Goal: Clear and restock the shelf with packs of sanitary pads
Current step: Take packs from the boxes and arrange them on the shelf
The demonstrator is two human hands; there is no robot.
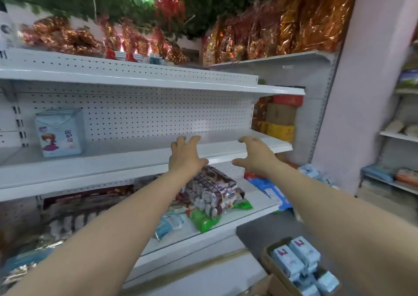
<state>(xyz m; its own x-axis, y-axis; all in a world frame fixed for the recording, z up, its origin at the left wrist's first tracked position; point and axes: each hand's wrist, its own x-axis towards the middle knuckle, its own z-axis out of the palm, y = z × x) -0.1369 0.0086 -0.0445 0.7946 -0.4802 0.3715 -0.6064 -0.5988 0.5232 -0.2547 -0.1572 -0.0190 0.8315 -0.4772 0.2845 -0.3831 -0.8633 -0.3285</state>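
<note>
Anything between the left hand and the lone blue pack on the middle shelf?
Nothing visible. The left hand, empty, is over the front edge of the middle shelf. The blue pack stands upright well to its left, with only bare shelf surface between them.

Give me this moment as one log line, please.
left hand: open, empty, at middle shelf edge | right hand: open, empty | pad pack: upright, shelf's left | box of packs: lower right
</note>
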